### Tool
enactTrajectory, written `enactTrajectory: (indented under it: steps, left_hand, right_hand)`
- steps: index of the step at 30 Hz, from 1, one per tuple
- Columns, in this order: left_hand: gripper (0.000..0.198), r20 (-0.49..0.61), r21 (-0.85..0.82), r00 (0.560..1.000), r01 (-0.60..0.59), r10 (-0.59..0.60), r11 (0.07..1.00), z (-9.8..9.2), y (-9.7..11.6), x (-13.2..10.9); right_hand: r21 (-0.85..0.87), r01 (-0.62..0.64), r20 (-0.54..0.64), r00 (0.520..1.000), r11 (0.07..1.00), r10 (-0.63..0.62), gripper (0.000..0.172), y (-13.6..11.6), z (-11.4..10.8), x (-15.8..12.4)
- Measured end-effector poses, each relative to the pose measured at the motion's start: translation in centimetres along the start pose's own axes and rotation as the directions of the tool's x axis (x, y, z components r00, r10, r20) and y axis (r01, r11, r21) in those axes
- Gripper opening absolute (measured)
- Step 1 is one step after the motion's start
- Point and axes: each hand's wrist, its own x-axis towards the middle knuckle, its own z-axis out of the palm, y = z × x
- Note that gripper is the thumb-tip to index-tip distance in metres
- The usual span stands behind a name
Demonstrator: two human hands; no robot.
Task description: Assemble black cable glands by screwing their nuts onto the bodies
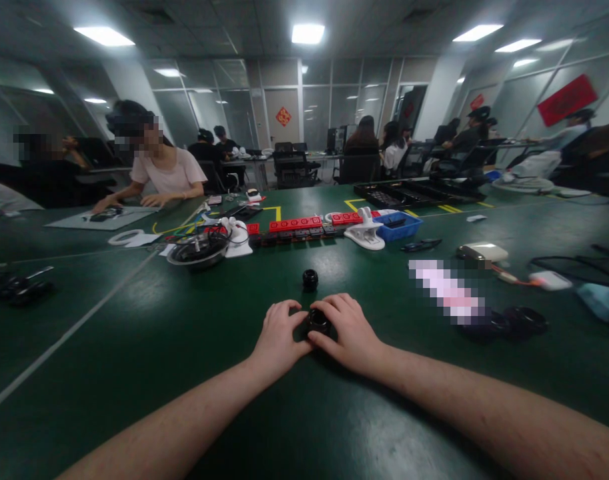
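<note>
A black, round, hollow part (318,321) sits low over the green table between my two hands, its open top facing up. From the right, my right hand (348,330) closes on it, with the fingers over its far side and the thumb at its near side. My left hand (280,332) curls round the left side, fingers bent and thumb tip at the near edge beside the right thumb. Part of the piece is hidden by my fingers. Just beyond my hands stands a second black round part (310,280), apart from both.
Beyond lie a metal bowl (198,259) with black items, a red row of blocks (295,224), a white stand (365,235) and a blue bin (399,228). Black rings (525,323) and a white device (484,252) lie right. A person (162,167) works across the table.
</note>
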Motion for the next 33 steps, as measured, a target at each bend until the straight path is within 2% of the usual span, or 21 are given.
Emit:
enactTrajectory:
  steps: [11,23,29,33]
  left_hand:
    - [0.028,-0.001,0.013,0.999,-0.041,0.041,0.999,0.45,-0.48,0.09]
    - [0.025,-0.002,-0.034,0.999,-0.05,0.05,0.998,0.27,-0.31,0.14]
    - [0.028,-0.01,-0.035,0.999,-0.046,0.046,0.998,0.46,-0.36,0.12]
    - [0.027,-0.018,-0.043,0.999,-0.048,0.047,0.998,0.69,-0.55,0.12]
  right_hand:
    - [-0.012,0.086,0.035,0.996,0.996,-0.086,0.041,0.38,-0.17,0.23]
    - [-0.069,0.095,-0.003,0.995,0.993,-0.095,0.026,0.35,-0.25,0.23]
    - [-0.051,0.125,0.01,0.992,0.991,-0.125,0.027,0.12,-0.31,0.12]
    - [-0.035,0.189,0.055,0.981,0.981,-0.187,0.028,0.0,-0.49,0.01]
